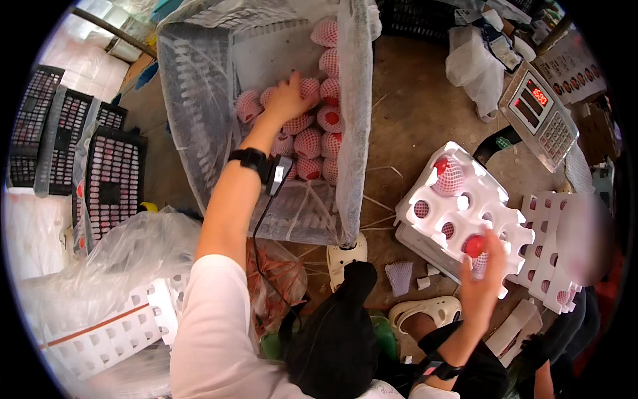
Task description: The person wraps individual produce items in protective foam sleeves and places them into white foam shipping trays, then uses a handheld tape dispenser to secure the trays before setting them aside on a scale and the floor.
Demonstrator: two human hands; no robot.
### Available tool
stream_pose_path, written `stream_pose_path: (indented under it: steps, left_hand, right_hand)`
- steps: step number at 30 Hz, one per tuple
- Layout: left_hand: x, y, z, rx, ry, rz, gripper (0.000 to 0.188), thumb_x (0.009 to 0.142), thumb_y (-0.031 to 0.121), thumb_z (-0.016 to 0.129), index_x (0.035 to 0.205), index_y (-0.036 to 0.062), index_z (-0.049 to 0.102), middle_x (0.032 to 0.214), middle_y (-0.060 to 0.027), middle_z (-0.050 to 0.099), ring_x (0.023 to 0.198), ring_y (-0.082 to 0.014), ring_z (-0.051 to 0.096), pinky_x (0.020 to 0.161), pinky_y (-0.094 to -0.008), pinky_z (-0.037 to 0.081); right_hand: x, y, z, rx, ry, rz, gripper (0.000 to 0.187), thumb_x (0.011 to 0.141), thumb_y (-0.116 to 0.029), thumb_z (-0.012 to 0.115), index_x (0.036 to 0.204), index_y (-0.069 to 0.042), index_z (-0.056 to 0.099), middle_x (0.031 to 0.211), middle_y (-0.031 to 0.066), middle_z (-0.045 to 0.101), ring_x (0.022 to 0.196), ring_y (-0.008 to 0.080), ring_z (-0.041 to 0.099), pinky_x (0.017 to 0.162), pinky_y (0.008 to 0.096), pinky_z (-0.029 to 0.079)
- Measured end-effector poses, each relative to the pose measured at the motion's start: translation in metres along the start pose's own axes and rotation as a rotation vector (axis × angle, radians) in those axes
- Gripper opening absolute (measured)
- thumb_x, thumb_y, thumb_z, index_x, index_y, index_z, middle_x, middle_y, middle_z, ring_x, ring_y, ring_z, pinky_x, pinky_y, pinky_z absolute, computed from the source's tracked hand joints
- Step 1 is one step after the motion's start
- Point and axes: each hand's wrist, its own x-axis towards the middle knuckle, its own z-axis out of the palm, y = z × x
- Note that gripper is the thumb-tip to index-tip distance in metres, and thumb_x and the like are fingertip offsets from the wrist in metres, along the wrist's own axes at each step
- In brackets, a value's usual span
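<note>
My left hand [286,103] reaches into a crate lined with translucent plastic [266,56]. Its finger and thumb curve around a netted fruit [308,87] lying among others; the palm side is hidden. Several round red fruits in pink foam nets [308,143] fill the crate's near and right parts. On the right, my right hand [486,272] closes around another red fruit [474,246], partly out of its net, at the near edge of a white moulded tray [432,193]. One more netted fruit [449,178] sits at that tray's far end.
A scale [541,116] with a lit red display stands beyond the tray. More white trays [545,259] stand at the right, near another person [578,326]. Black crates [113,179] are at the left, above plastic film [139,246]. A loose foam net [399,278] lies on the floor.
</note>
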Motion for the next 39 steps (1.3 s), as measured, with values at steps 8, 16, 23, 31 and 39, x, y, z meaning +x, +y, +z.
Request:
stream_pose_path:
  steps: [8,16,23,31,39]
  left_hand:
    - [-0.069,0.016,-0.034,-0.187,0.225,0.172,0.069,0.064,0.017,0.078,0.127,0.0144,0.048,0.118,-0.0205,0.051,0.111,-0.0395,0.052,0.094,-0.0452,0.044]
    - [-0.229,0.097,-0.091,-0.748,-0.01,0.643,0.053,0.065,0.014,0.08,0.112,0.0121,0.056,0.127,-0.0203,0.045,0.116,-0.0383,0.05,0.094,-0.0449,0.046]
    - [-0.217,0.101,-0.08,-0.982,-0.065,0.779,0.045,0.087,0.029,0.066,0.123,0.0066,0.051,0.128,-0.0139,0.046,0.122,-0.0323,0.047,0.095,-0.0429,0.044]
    - [-0.228,0.134,-0.065,-1.685,-0.983,-0.18,0.076,0.092,0.037,0.058,0.149,0.0058,0.019,0.142,-0.013,0.038,0.129,-0.0206,0.04,0.106,-0.0362,0.036]
    - [-0.208,0.093,-0.078,-1.105,-0.774,0.122,0.038,0.092,0.01,0.056,0.129,0.0045,0.052,0.116,-0.0055,0.062,0.101,-0.0134,0.059,0.079,-0.027,0.048]
  right_hand:
    - [-0.003,-0.055,0.075,0.715,-0.381,-0.104,0.056,0.076,-0.01,0.073,0.128,-0.005,0.052,0.127,0.0148,0.054,0.118,0.0312,0.051,0.096,0.0403,0.043]
    - [0.007,-0.086,0.126,1.349,-0.404,-0.024,0.098,0.067,-0.015,0.085,0.144,-0.007,0.025,0.137,0.0126,0.04,0.126,0.0248,0.044,0.103,0.0377,0.04]
    - [-0.011,-0.07,0.104,1.363,-0.381,0.086,0.106,0.063,-0.009,0.083,0.148,-0.006,0.019,0.135,0.0143,0.041,0.124,0.0249,0.045,0.104,0.036,0.038]
    - [-0.011,-0.063,0.085,0.563,-0.129,-0.206,0.095,0.054,-0.013,0.087,0.135,-0.004,0.039,0.126,0.02,0.043,0.114,0.0362,0.048,0.096,0.0428,0.043]
    - [0.041,-0.003,0.051,-0.082,-0.177,-0.133,0.077,0.055,-0.012,0.078,0.126,-0.003,0.048,0.127,0.017,0.05,0.117,0.0342,0.049,0.1,0.0434,0.038]
